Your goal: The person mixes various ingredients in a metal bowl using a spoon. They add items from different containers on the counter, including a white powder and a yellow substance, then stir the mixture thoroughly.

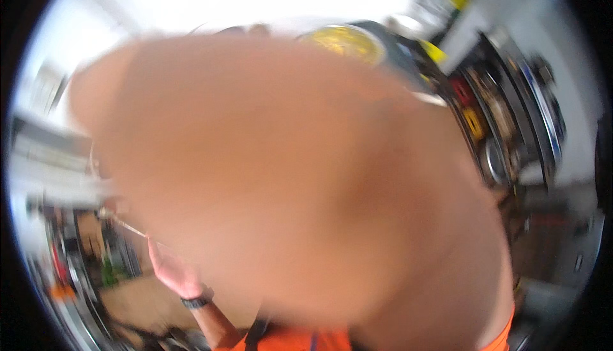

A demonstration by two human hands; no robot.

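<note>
My right arm or hand (287,159), very close to the camera and badly blurred, fills most of the view; its fingers cannot be made out. An orange sleeve (499,337) shows at its lower right edge. At the lower left, my left hand (176,274) is raised, with a black watch or band (197,298) at the wrist. A thin pale cord or rod (125,225) runs up and left from its visible fingertip; whether the hand grips it is unclear. The rest of that hand's fingers are hidden behind the near arm.
Beyond the arm, a round container (346,43) with yellow contents stands at the top. Dark shelves (519,94) at the right hold a yellow item (473,123) and a round metal item (494,160). More blurred shelving with goods (76,274) lies at the lower left, beside a brown surface (143,298).
</note>
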